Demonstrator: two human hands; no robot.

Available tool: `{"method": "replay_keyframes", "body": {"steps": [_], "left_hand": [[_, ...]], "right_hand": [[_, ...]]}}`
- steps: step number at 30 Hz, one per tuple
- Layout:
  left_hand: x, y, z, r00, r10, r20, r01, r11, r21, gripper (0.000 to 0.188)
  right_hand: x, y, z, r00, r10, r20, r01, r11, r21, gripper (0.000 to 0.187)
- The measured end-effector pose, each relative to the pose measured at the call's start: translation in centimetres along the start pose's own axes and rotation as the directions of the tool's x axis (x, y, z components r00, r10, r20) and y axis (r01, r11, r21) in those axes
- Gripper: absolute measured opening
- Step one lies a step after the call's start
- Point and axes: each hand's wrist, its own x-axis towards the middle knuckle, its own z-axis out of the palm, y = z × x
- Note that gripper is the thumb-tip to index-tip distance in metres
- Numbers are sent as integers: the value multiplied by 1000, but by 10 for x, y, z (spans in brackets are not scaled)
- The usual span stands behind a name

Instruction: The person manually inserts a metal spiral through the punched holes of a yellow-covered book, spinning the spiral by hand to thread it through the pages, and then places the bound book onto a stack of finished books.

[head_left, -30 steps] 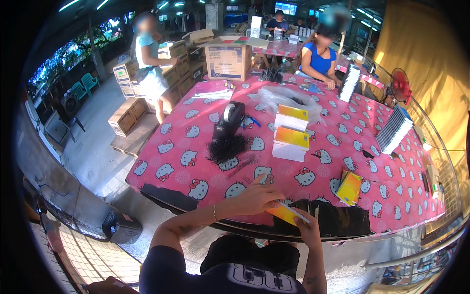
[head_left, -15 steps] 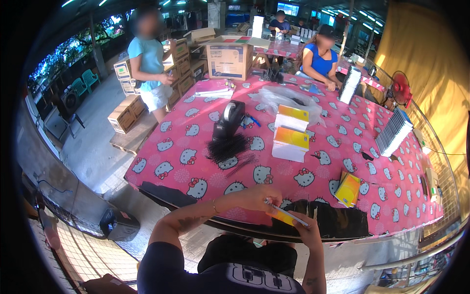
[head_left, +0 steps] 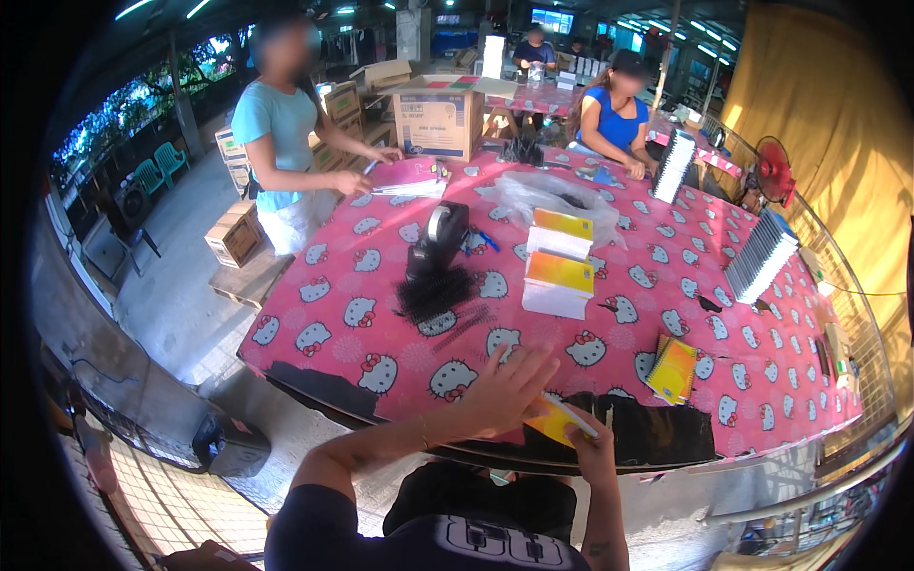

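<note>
At the near edge of the pink-clothed table, the right hand is closing its grip on a small yellow booklet, while the left hand is lying open-fingered against the booklet's top.

Beyond the grip, a black tape dispenser stands on the pink patterned surface beside two yellow-and-white booklet stacks. Farther off sits a cardboard box.

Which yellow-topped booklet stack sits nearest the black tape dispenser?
The farther stack, level with the tape dispenser; the other stack sits closer to the person.
</note>
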Motion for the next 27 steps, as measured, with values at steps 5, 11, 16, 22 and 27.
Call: {"method": "replay_keyframes", "body": {"steps": [5, 11, 16, 22, 27], "left_hand": [[-43, 36, 26, 995, -98, -27, 95, 992, -80, 80], [-54, 41, 30, 997, -53, 55, 56, 997, -57, 82], [-4, 27, -9, 992, -113, 61, 109, 992, 62, 79], [-15, 43, 4, 988, -17, 151, -9, 985, 171, 84], [-48, 55, 26, 977, 195, 89, -193, 981, -32, 89]], "right_hand": [[-6, -13, 10, 999, 0, -52, 2, 999, 39, 34], [-4, -29, 13, 996, 65, -67, -50, 978, 201, 35], [-4, -16, 20, 997, 64, 33, -66, 997, 42, 35], [-4, -10, 15, 998, 31, 52, -33, 999, 23, 34], [-3, -31, 4, 995, 103, 1, -102, 986, 131, 32]]}}
